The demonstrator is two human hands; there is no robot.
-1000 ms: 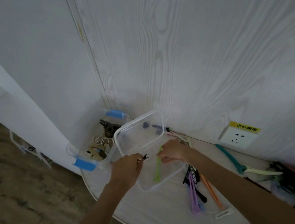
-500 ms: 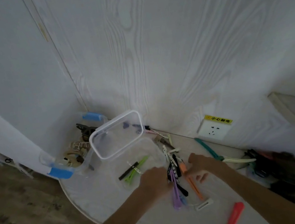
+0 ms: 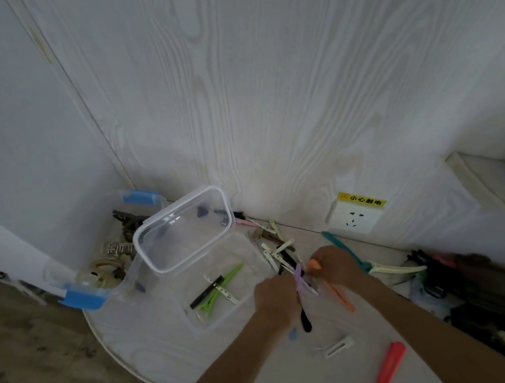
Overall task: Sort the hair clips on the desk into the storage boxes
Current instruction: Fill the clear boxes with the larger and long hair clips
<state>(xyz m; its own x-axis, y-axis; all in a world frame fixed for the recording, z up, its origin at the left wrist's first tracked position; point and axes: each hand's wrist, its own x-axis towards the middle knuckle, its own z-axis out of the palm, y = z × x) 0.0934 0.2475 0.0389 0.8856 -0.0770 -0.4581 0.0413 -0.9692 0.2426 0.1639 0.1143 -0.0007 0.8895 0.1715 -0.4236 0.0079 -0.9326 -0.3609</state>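
Hands meet over a clip pile (image 3: 284, 258) on the desk (image 3: 170, 345): the left hand (image 3: 276, 299) curls its fingers round a purple clip (image 3: 299, 278), the right hand (image 3: 334, 266) pinches an orange clip (image 3: 337, 294). Just left, a clear box (image 3: 198, 317) holds green, black and white clips. A red clip (image 3: 388, 372) lies well apart, near the desk's front.
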